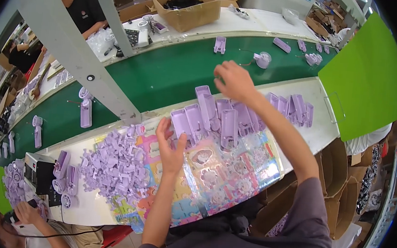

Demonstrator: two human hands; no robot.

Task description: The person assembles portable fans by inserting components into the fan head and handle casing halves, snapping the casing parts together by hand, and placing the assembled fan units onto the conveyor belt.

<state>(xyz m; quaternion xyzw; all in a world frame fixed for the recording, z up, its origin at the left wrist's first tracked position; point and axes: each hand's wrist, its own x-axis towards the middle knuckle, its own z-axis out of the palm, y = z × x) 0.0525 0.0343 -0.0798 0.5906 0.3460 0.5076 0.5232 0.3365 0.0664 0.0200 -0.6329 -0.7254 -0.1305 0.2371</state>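
Long lilac plastic housings [229, 126], shaped like shallow troughs, stand and lean in a row along the far side of the worktable. My left hand [171, 152] is beside the leftmost housing [179, 123], its thumb and fingers apart; whether it touches that housing, I cannot tell. Above the far edge of the row, by the green belt, my right hand [236, 83] points left with loosely bent fingers. Nothing shows between them. A heap of small lilac plastic parts [115, 164] lies left of my left hand, on a colourful printed mat [218, 173].
A green conveyor belt [165, 74] runs beyond the table, carrying lilac housings and a round clear-cupped unit [262, 59]. A grey metal post [73, 42] rises at left. A green panel [368, 77] stands at right. Another person's hand [29, 213] is at lower left. Cardboard boxes [339, 183] sit right.
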